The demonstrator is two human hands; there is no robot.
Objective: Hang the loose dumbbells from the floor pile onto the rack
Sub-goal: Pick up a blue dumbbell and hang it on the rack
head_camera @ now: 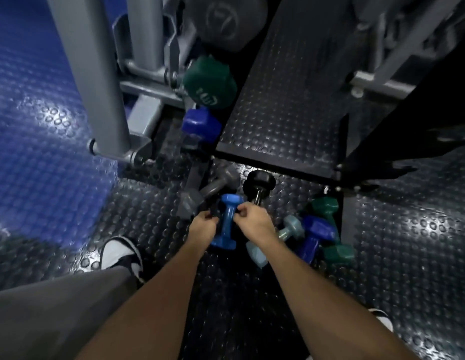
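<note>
A light blue dumbbell (227, 222) lies in the floor pile in front of me. My left hand (201, 227) curls against its handle from the left, and my right hand (256, 220) pinches the handle from the right. Around it lie a grey dumbbell (213, 189), a black dumbbell (260, 181) with a chrome handle running under my right hand, a pale blue dumbbell (291, 227), a dark blue dumbbell (315, 233) and a green dumbbell (339, 252). On the grey rack (140, 74) hang a green dumbbell (210, 85), a dark blue dumbbell (200, 124) and a large grey one (223, 19).
A black studded platform (283, 100) rises behind the pile, with a second grey frame (382, 84) at the upper right. A thick grey rack post (96, 81) stands at the left over blue studded flooring (31, 126). My shoes (122, 253) stand on the black mat.
</note>
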